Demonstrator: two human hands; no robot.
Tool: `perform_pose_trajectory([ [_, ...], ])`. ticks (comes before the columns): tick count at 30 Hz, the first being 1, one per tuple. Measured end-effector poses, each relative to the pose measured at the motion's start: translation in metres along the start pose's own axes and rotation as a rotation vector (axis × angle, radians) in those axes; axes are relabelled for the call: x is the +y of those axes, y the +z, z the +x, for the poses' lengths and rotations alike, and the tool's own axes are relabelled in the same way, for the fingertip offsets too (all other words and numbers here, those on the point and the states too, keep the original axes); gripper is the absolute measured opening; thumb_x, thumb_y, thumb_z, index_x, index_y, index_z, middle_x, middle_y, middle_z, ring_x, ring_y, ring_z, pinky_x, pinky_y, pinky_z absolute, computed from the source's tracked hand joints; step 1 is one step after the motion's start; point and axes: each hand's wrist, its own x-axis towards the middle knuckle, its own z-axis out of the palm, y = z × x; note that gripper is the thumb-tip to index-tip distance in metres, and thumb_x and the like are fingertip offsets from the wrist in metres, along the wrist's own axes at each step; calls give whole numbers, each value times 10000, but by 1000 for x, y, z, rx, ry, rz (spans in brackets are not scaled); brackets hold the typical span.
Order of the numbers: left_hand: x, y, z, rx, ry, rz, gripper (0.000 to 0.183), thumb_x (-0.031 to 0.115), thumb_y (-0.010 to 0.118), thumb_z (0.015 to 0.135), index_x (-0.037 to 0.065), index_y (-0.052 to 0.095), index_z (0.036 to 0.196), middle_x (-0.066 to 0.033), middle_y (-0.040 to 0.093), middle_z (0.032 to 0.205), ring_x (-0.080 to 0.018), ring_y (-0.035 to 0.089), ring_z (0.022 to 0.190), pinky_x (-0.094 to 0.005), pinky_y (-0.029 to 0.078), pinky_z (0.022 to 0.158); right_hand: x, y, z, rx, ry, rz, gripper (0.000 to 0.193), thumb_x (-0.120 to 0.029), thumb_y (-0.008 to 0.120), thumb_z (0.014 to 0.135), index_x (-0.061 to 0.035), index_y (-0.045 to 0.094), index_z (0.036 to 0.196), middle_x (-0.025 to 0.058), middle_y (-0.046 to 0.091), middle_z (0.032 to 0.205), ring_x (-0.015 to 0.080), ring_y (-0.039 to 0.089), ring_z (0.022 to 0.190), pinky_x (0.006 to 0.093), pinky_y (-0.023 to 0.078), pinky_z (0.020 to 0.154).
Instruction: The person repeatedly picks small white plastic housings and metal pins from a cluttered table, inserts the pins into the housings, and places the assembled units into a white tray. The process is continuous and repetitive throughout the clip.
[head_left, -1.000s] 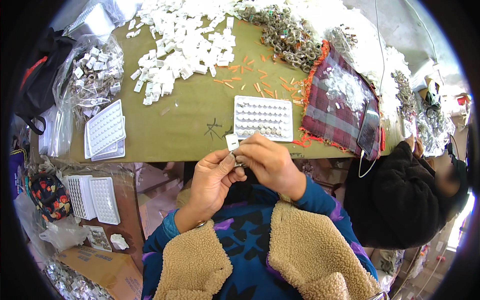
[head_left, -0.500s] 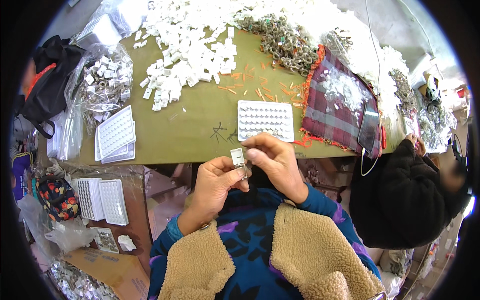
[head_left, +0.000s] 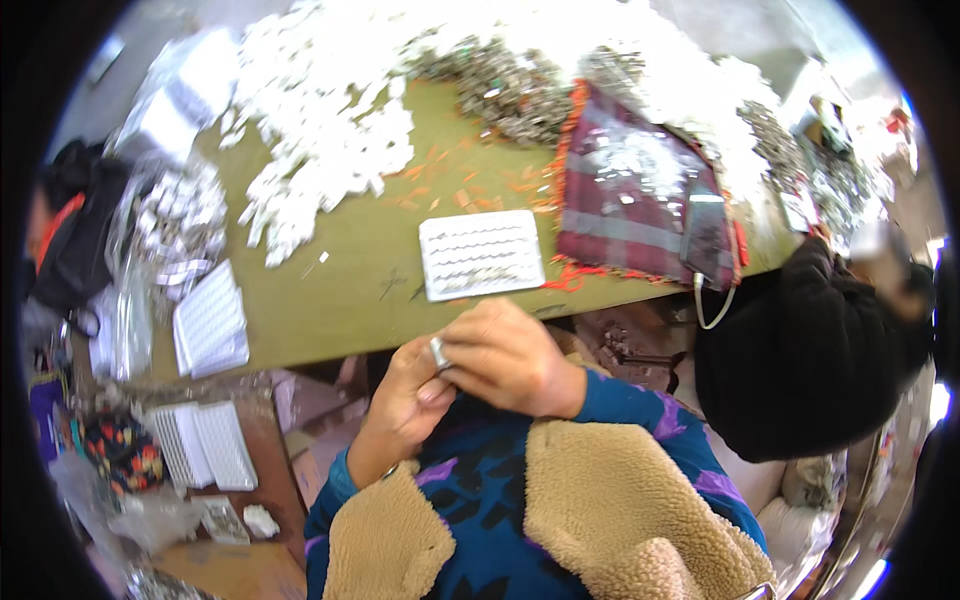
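My left hand [head_left: 408,395] and my right hand [head_left: 512,357] are together in front of my body, just off the table's near edge. Between their fingertips is a small white plastic piece with a metal clip [head_left: 438,353]; only a pale grey-white sliver of it shows. The fingers of both hands are bent closed around it, and my right hand covers most of it. Just beyond my hands, a white tray [head_left: 430,262] lies on the green table with rows of small parts in it. The picture is smeared by motion.
White plastic pieces [head_left: 340,150] and metal parts [head_left: 515,95] are heaped at the back. Orange slivers [head_left: 455,180] lie before them. A plaid cloth [head_left: 620,225] and a phone [head_left: 705,235] are right. Stacked trays [head_left: 210,320] stand left. A person in black [head_left: 800,360] sits at right.
My right hand has come down and left onto the piece, covering most of it; before, the piece stood up in plain view. The whole view has shifted and tilted.
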Motion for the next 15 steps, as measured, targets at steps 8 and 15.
perform_pose_trajectory([
  [8, -2, 13, 20, -37, -174, -122, 164, 213, 603, 991, 81, 557, 1078, 8, 591, 854, -11, 503, 584, -150, 393, 460, 15, -23, -13, 28, -26, 25, 284, -69, 782, 760, 17, 632, 985, 130, 648, 1006, 291, 622, 876, 397, 507, 767],
  [15, -10, 19, 38, 15, -49, 184, 239, 249, 645, 962, 70, 555, 1092, -129, 656, 968, -125, 613, 700, -212, 467, 491, 90, -117, -45, 336, 685, -415, 84, 22, 682, 823, 32, 675, 907, 157, 633, 896, 332, 634, 794, 361, 510, 690],
])
